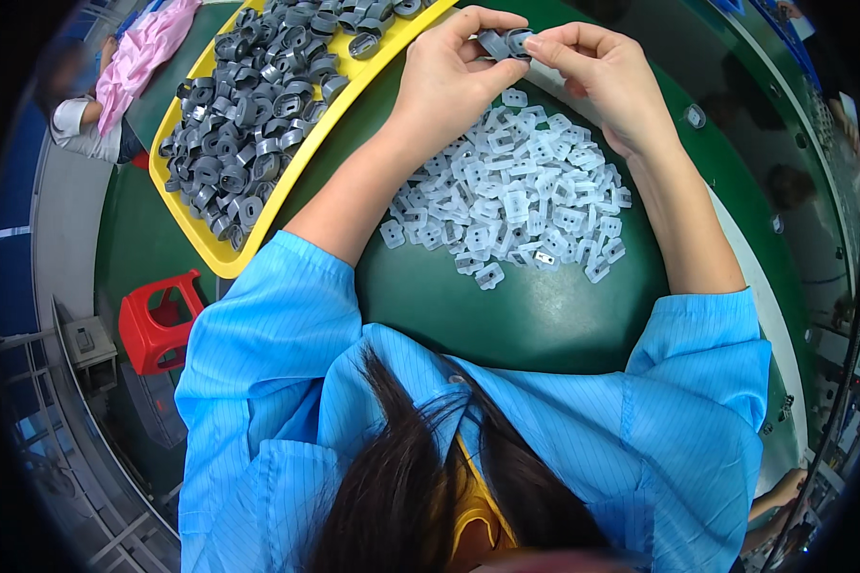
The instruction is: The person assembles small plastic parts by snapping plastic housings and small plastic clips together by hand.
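Note:
Above the far end of the green table, my left hand [454,72] grips a small grey plastic ring-shaped part [506,44] between thumb and fingers. From the other side, my right hand [607,78] pinches the same part with thumb and forefinger. Whether a smaller piece sits between the right fingertips is hidden. Below both hands lies a heap of small translucent white plastic pieces [506,196], some with dark slots. Left of my left forearm, a yellow tray [227,260] holds many loose grey ring-shaped parts [248,115] like the held one.
A red plastic stool [160,323] stands on the left. Pink cloth [153,53] lies at the upper left, beside another person's white sleeve [71,116]. A pale strip [772,320] curves past my right arm. Another person's hand [785,487] shows at the lower right.

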Available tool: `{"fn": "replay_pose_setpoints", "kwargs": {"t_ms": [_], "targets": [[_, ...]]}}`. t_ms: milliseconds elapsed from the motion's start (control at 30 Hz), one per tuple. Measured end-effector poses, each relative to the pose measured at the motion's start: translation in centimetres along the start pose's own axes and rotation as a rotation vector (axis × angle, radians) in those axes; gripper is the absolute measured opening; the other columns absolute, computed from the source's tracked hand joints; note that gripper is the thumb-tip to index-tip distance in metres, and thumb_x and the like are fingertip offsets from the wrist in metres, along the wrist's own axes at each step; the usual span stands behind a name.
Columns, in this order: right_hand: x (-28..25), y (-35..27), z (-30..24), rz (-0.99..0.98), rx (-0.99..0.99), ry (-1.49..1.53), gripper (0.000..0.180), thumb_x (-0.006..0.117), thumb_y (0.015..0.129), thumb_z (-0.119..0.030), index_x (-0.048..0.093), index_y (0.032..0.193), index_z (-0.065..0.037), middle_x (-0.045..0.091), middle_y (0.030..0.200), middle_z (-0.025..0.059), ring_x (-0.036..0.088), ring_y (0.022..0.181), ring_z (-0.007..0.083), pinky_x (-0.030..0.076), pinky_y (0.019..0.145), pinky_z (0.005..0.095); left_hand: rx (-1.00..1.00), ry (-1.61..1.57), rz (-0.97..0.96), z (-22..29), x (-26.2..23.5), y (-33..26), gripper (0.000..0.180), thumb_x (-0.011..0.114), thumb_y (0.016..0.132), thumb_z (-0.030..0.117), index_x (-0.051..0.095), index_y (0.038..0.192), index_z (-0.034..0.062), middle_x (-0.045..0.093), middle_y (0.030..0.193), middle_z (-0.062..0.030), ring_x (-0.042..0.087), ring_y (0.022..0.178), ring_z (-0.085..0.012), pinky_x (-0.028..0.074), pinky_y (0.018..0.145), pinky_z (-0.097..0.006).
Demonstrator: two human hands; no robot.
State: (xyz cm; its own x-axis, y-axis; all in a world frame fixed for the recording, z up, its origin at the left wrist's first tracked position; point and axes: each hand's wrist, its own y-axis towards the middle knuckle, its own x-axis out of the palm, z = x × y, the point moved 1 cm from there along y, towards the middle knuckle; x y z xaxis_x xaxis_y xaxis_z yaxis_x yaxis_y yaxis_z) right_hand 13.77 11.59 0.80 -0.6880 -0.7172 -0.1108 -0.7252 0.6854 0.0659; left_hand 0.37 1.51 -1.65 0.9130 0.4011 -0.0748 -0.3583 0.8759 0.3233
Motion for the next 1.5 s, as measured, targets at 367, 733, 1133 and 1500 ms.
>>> {"fn": "replay_pose_setpoints", "kwargs": {"t_ms": [367, 733, 1133, 1500], "targets": [[1.0, -0.5, -0.5, 0.071, -0.153, -0.202, 0.015, 0.070, 0.080, -0.014, 0.065, 0.089, -0.002, 0.061, 0.076, 0.0003, 0.052, 0.066, 0.0061, 0.041, 0.057, 0.0206, 0.276, -0.176, -0.044, -0.2, 0.4, 0.1, 0.029, 0.061, 0.080, -0.010, 0.052, 0.107, -0.0035, 0.057, 0.100, -0.0069, 0.059, 0.093, -0.0120, 0.050, 0.082, -0.024], [-1.0, 0.7, 0.4, -0.180, -0.058, 0.092, 0.018, 0.068, 0.084, -0.010, 0.065, 0.098, 0.000, 0.067, 0.084, 0.0044, 0.061, 0.073, 0.0070, 0.050, 0.068, 0.0197, 0.245, 0.336, -0.012, 1.7, 0.3, -0.4, 0.030, 0.066, 0.080, -0.006, 0.059, 0.109, -0.0038, 0.055, 0.107, -0.0063, 0.062, 0.097, -0.0148, 0.055, 0.084, -0.026], [-2.6, 1.8, 1.1, -0.056, -0.064, -0.199, 0.020, 0.065, 0.080, -0.005, 0.062, 0.099, 0.002, 0.065, 0.082, 0.0039, 0.060, 0.073, 0.0084, 0.049, 0.069, 0.0204, -0.186, -0.033, 0.036, 2.7, 0.0, -0.1, 0.026, 0.064, 0.083, -0.001, 0.053, 0.107, -0.0041, 0.058, 0.098, -0.0110, 0.062, 0.084, -0.0147, 0.052, 0.072, -0.024], [-3.6, 2.1, 2.0, 0.071, -0.376, -0.682, 0.021, 0.061, 0.085, -0.008, 0.066, 0.105, -0.007, 0.065, 0.089, 0.0026, 0.060, 0.082, 0.0128, 0.047, 0.074, 0.0244, -0.159, -0.093, -0.001, -1.3, -2.7, 1.3, 0.023, 0.052, 0.095, 0.011, 0.053, 0.112, -0.0046, 0.062, 0.086, -0.0075, 0.060, 0.072, -0.0110, 0.049, 0.064, -0.021]]}}
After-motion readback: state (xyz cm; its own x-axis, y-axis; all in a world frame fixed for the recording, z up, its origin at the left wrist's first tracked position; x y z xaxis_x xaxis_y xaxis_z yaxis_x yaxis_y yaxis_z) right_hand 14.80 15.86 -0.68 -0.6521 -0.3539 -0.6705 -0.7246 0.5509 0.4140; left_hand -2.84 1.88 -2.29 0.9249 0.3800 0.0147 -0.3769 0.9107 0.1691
